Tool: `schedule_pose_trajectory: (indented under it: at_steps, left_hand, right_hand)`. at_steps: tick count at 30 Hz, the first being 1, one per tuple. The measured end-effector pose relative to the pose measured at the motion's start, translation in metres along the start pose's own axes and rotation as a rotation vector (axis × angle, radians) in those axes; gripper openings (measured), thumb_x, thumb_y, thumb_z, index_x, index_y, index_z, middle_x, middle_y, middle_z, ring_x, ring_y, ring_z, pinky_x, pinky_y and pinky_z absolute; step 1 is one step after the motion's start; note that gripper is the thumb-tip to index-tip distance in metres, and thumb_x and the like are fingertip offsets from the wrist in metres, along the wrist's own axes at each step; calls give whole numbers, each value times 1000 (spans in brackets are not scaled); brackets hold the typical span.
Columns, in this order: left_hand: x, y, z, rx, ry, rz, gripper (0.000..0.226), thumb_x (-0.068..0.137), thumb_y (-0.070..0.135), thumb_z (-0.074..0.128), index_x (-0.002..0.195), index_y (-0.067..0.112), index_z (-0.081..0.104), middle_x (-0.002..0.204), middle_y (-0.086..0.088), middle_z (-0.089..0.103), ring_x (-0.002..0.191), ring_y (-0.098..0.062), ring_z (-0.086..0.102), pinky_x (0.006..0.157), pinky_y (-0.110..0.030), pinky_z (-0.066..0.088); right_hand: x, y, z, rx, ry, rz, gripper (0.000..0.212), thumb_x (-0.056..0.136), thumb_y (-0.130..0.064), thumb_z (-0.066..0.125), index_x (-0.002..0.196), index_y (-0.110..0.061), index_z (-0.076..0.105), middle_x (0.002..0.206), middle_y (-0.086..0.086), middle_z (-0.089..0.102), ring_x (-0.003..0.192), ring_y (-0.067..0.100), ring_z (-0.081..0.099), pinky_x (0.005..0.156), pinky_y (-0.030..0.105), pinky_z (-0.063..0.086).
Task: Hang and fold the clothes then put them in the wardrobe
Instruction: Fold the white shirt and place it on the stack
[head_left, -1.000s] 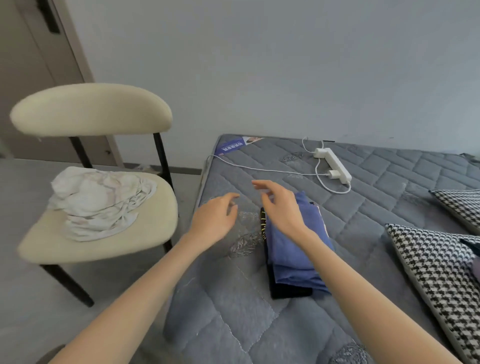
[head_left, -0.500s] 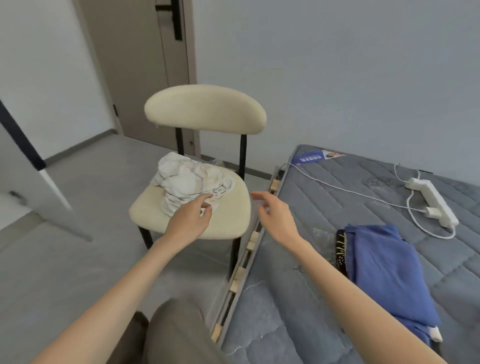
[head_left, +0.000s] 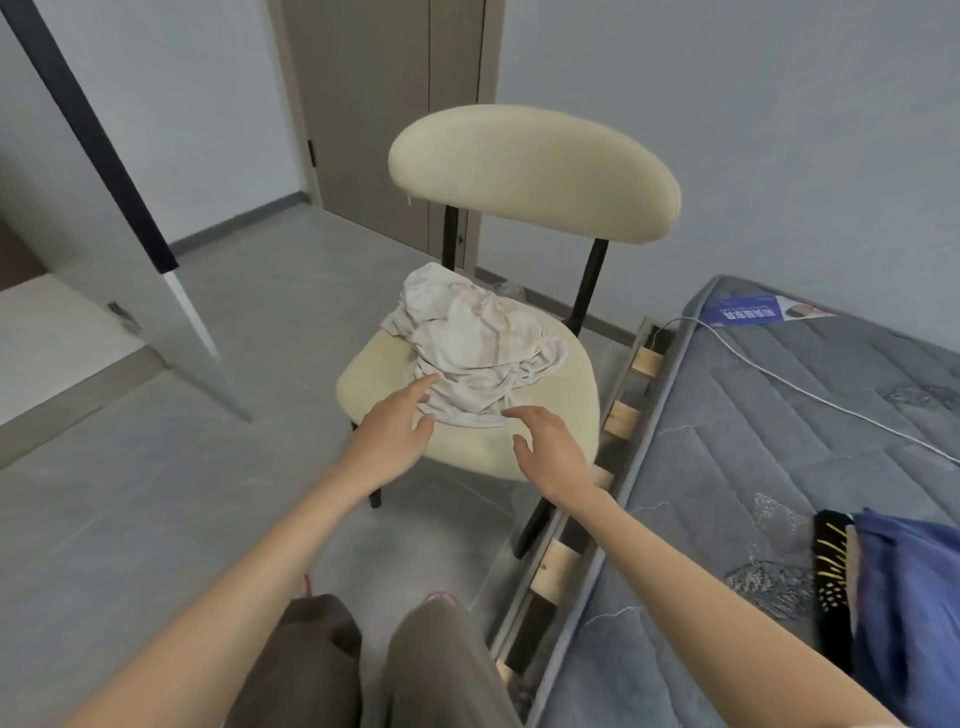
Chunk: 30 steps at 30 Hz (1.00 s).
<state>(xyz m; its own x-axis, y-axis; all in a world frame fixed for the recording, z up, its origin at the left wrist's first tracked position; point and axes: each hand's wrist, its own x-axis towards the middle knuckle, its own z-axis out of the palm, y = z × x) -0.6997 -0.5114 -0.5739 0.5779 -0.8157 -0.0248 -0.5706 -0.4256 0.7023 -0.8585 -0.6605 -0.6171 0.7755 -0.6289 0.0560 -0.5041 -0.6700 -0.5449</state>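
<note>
The fingers (head_left: 422, 388) of your left hand (head_left: 392, 436) are stretched out and hold nothing. The index tip lies at the near left edge of the crumpled white garment (head_left: 478, 353); you cannot tell whether it presses the cloth. Your right hand (head_left: 553, 452) is just beside it, fingers loosely spread and empty, their tips at the garment's near hem.

Far to your left a white panel with a dark edge (head_left: 104, 171) leans across the view, its lower corner coming down toward the grey floor (head_left: 156, 519). A closed door (head_left: 374, 104) stands behind. Between that panel and the chair the floor gives you open room.

The garment sits in a heap on the cream chair seat (head_left: 563, 410), toward its back and middle, with bare seat showing at the front and on both sides. The padded backrest (head_left: 535, 171) rises behind it on two black posts.

Close on the chair's right runs the bed frame (head_left: 618, 418), its wooden slat ends showing just beside the seat edge. The grey quilted mattress (head_left: 753, 493) lies on it. A white cable (head_left: 810, 395) trails across the mattress, past a blue label (head_left: 748, 312) at its far corner. At the right edge of the view folded blue clothes (head_left: 909, 597) rest on a black patterned piece (head_left: 831, 566), well apart from your hands. Your trousered legs (head_left: 441, 670) stand below, near the frame.
</note>
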Motion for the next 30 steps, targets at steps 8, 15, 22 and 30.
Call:
schedule_pose_trajectory:
  at_steps: [8, 15, 22, 30]
  left_hand:
    - [15, -37, -7, 104, -23, -14, 53, 98, 19, 44, 149, 26, 29, 142, -4, 47, 127, -21, 45, 99, -31, 38]
    - [18, -61, -1, 92, -44, -37, 53, 99, 21, 44, 149, 25, 27, 143, -5, 45, 127, -23, 45, 99, -30, 38]
    - [22, -52, 31, 90, -110, 49, 71, 95, 18, 54, 152, 31, 13, 155, -4, 23, 139, -25, 26, 112, -38, 29]
    - [22, -16, 76, 84, 39, 157, 58, 94, 23, 56, 145, 32, 32, 144, 5, 40, 131, -18, 38, 107, -41, 32]
  right_hand:
    - [60, 14, 58, -247, -231, 143, 45, 98, -20, 42, 142, -24, 36, 149, 4, 30, 126, 31, 35, 97, 44, 40]
    - [78, 17, 71, -314, -103, 79, 26, 100, -24, 42, 122, -13, 52, 128, 6, 45, 113, 28, 40, 86, 38, 39]
    - [29, 2, 28, 45, -93, -157, 10, 101, -20, 44, 103, -11, 47, 84, 8, 54, 82, 22, 45, 70, 35, 37]
    - [-16, -25, -44, 137, -40, -279, 7, 99, -23, 50, 99, -17, 53, 89, 1, 55, 93, 15, 42, 79, 16, 37]
